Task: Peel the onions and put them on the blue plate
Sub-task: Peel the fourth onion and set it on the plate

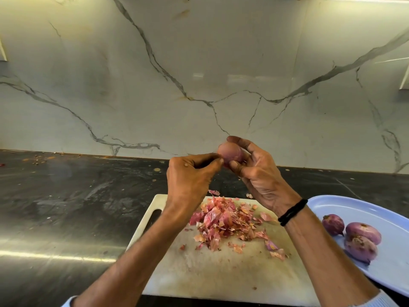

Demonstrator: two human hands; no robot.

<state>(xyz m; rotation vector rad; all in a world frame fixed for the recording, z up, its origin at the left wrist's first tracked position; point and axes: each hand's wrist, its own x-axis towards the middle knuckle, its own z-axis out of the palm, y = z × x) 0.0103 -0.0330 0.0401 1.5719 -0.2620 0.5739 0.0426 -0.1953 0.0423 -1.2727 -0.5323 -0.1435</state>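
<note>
Nearest, a heap of dry peelings [223, 220] lies on the white cutting board [221, 273], with three peeled onions [363, 232] on the blue plate [354, 207] at right. Above the board's far edge the right hand [261, 173] cradles another onion [231, 154] in curled fingers while the left hand [190, 176] pinches at its left side. It looks small, light, firm and probably slick where bare; the papery skin should tear easily, so pick at a loose edge.
</note>
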